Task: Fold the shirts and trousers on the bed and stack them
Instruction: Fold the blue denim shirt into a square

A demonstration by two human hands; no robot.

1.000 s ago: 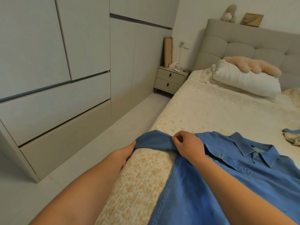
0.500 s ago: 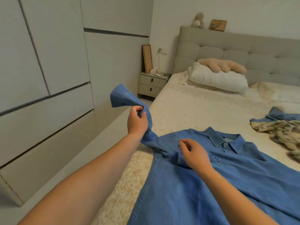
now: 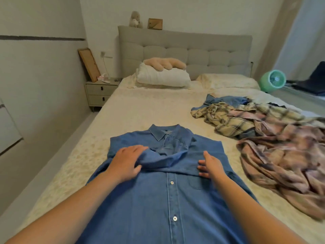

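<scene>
On the near half of the bed (image 3: pixel 140 110) one blue denim shirt (image 3: pixel 168 194) lies face up, buttoned, its collar pointing toward the headboard (image 3: pixel 184 44). Both sleeves are folded in across the chest, where they overlap in a rumpled band below the collar. Two white buttons show on the placket below that band, and one chest pocket sits just under the right hand.

The left hand (image 3: pixel 125 162) rests palm down on the folded sleeve at the shirt's left side, its fingers spread and only slightly bent, pressing the cloth and gripping nothing. The right hand (image 3: pixel 209 164) lies flat on the other end of the band, its fingers straight and a little apart, touching the denim without pinching it.

To the right, well apart from the shirt, sits one loose pile of clothes (image 3: pixel 260 131): a cream plaid piece, a pinkish plaid piece and some blue denim beneath; how many garments it holds I cannot tell.

At the head of the bed lie one white pillow (image 3: pixel 163 78) with one beige plush toy (image 3: pixel 165 63) on top. One nightstand (image 3: pixel 100 92) with two drawers stands at the left, and one green fan (image 3: pixel 273 80) at the right.
</scene>
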